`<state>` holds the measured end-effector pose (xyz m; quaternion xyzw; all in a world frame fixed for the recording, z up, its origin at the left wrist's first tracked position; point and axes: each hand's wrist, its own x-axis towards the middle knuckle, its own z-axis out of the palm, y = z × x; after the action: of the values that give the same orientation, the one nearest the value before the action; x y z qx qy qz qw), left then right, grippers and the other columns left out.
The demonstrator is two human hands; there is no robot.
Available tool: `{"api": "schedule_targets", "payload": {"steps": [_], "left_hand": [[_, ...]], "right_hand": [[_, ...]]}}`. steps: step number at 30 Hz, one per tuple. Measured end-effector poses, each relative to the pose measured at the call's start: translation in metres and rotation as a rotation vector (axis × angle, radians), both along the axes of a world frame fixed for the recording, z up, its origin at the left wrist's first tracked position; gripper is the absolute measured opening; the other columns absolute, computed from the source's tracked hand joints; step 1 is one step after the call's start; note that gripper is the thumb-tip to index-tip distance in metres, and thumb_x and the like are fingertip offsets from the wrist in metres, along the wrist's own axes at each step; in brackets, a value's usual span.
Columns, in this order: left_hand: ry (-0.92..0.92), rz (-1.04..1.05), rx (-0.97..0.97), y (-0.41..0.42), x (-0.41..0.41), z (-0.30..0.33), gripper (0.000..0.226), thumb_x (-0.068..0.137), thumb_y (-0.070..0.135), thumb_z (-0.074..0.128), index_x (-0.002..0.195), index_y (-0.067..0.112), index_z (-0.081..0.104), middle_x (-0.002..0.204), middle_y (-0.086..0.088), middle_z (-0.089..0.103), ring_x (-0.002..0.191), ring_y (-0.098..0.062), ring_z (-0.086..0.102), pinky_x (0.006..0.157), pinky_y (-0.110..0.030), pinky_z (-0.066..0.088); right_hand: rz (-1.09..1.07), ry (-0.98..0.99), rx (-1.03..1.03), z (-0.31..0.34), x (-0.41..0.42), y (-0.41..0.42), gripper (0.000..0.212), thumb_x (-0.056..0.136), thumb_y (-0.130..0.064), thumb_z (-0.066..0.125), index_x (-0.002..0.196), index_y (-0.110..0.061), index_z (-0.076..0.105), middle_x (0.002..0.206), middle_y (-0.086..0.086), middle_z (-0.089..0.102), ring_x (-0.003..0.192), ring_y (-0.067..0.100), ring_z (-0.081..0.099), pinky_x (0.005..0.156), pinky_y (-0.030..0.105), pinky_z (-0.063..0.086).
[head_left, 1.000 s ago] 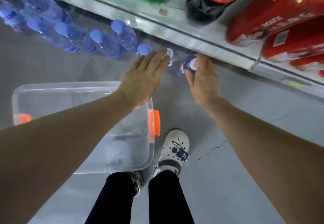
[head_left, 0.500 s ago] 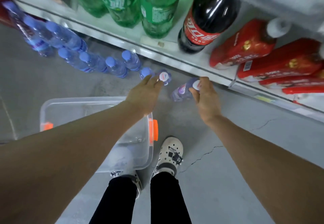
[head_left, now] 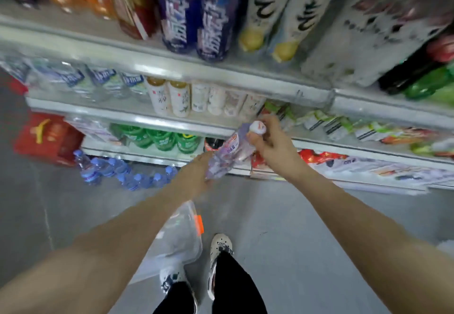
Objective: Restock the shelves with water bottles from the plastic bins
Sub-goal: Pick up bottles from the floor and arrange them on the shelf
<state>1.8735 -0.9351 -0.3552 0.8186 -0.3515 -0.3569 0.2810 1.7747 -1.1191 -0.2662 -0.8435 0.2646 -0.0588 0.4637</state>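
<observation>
Bottle (head_left: 229,152) of water, tilted, frame centre, in front of shelves (head_left: 172,68). Right hand (head_left: 271,139) pinches neck just below white cap; left hand (head_left: 196,173) cups lower end, grip blurred, can't tell. Clear bin (head_left: 181,237) w/ orange latch on floor, lower centre; more bottles (head_left: 127,173) stand at left.

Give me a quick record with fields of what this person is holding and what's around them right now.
held item: water bottle with white cap, tilted, cap end up
right hand: grips the bottle near the cap
left hand: at the bottle's lower end; grip blurred
on the floor: row of blue-capped bottles by the shelf base
bin: clear plastic bin with orange latch, beside the feet
shelves: stocked with drinks
</observation>
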Motion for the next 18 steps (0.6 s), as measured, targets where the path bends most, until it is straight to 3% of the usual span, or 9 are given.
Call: {"api": "schedule_targets", "payload": {"steps": [2, 4, 6, 9, 12, 15, 18], "left_hand": [[0.013, -0.033, -0.056, 0.003, 0.008, 0.058, 0.075, 0.08, 0.028, 0.076, 0.142, 0.01, 0.04, 0.135, -0.009, 0.053, 0.119, -0.02, 0.053, 0.098, -0.026, 0.04], [0.029, -0.07, -0.092, 0.004, 0.013, 0.115, 0.085, 0.069, 0.045, 0.077, 0.14, 0.014, 0.042, 0.129, -0.004, 0.058, 0.117, -0.021, 0.056, 0.098, -0.032, 0.045], [0.032, -0.1, -0.121, 0.004, 0.017, 0.167, 0.088, 0.065, 0.05, 0.077, 0.139, 0.016, 0.042, 0.127, 0.003, 0.056, 0.118, -0.019, 0.056, 0.101, -0.036, 0.046], [0.053, -0.116, -0.203, 0.0, 0.016, 0.234, 0.065, 0.078, 0.026, 0.08, 0.133, 0.021, 0.045, 0.122, 0.009, 0.055, 0.113, -0.01, 0.057, 0.095, -0.023, 0.046], [-0.002, -0.087, -0.319, -0.003, 0.009, 0.288, 0.061, 0.074, 0.029, 0.083, 0.123, 0.034, 0.046, 0.11, 0.015, 0.06, 0.09, 0.001, 0.062, 0.075, -0.013, 0.048], [-0.109, -0.076, -0.39, -0.006, 0.005, 0.34, 0.062, 0.069, 0.04, 0.084, 0.121, 0.035, 0.051, 0.108, 0.015, 0.065, 0.093, -0.002, 0.063, 0.081, -0.021, 0.048], [-0.217, -0.085, -0.43, -0.015, 0.003, 0.392, 0.064, 0.064, 0.046, 0.084, 0.118, 0.035, 0.053, 0.105, 0.016, 0.067, 0.093, -0.001, 0.063, 0.088, -0.026, 0.051]], "right_hand": [[0.005, -0.066, -0.01, 0.065, 0.004, 0.002, 0.029, 0.086, -0.041, 0.061, 0.108, -0.033, 0.043, 0.093, 0.002, 0.061, 0.081, 0.013, 0.056, 0.077, 0.042, 0.048], [0.026, -0.148, -0.015, 0.123, 0.006, 0.003, 0.027, 0.083, -0.05, 0.059, 0.103, -0.039, 0.045, 0.094, 0.013, 0.061, 0.081, 0.018, 0.056, 0.078, 0.05, 0.05], [0.022, -0.225, -0.011, 0.18, 0.008, 0.009, 0.024, 0.087, -0.046, 0.059, 0.105, -0.035, 0.049, 0.096, 0.0, 0.061, 0.083, 0.008, 0.058, 0.078, 0.043, 0.051], [0.007, -0.336, -0.018, 0.252, 0.014, 0.014, 0.018, 0.097, -0.03, 0.057, 0.113, -0.025, 0.052, 0.104, -0.007, 0.062, 0.089, -0.003, 0.061, 0.074, 0.019, 0.047], [-0.028, -0.379, -0.026, 0.303, 0.02, 0.018, 0.021, 0.099, -0.025, 0.052, 0.119, -0.022, 0.052, 0.115, 0.0, 0.062, 0.106, 0.013, 0.061, 0.088, 0.029, 0.051], [-0.072, -0.416, -0.175, 0.355, 0.02, 0.022, 0.025, 0.099, -0.031, 0.044, 0.122, -0.025, 0.051, 0.11, -0.007, 0.062, 0.104, 0.011, 0.061, 0.097, 0.041, 0.049], [-0.084, -0.461, -0.383, 0.405, 0.015, 0.021, 0.029, 0.104, -0.034, 0.036, 0.124, -0.021, 0.051, 0.109, -0.005, 0.063, 0.102, 0.01, 0.059, 0.093, 0.033, 0.044]]}}
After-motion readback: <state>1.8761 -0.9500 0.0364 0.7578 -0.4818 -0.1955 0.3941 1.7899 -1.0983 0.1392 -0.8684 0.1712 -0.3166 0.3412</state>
